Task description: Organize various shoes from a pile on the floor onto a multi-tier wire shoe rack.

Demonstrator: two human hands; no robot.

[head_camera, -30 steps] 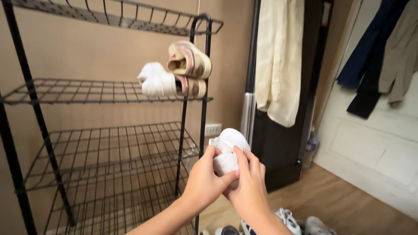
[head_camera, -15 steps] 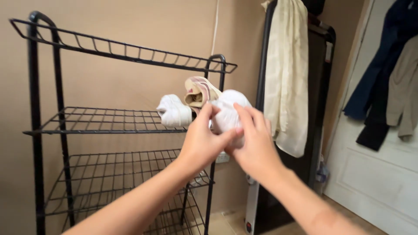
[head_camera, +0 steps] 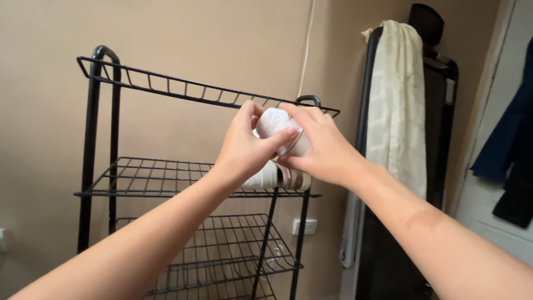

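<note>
Both my hands hold one small white shoe (head_camera: 276,125) up at the right end of a black wire shoe rack (head_camera: 105,119). My left hand (head_camera: 244,150) grips it from the left and below, thumb across its front. My right hand (head_camera: 322,147) covers its right side. The shoe is just above the rack's second shelf (head_camera: 155,178). Under my hands, on that shelf, lie a white shoe (head_camera: 265,176) and a beige and pink shoe (head_camera: 297,179), mostly hidden by my hands.
The rack's top shelf (head_camera: 183,91) runs just behind my hands, and lower wire shelves (head_camera: 233,250) sit below. A cream cloth (head_camera: 400,105) hangs over a dark upright frame on the right. Dark clothes (head_camera: 511,150) hang at the far right. A wall socket (head_camera: 305,226) is below.
My two hands have carried the white shoe up from low by the floor to the second shelf's right end. My view has tilted upward and shifted left along the rack.
</note>
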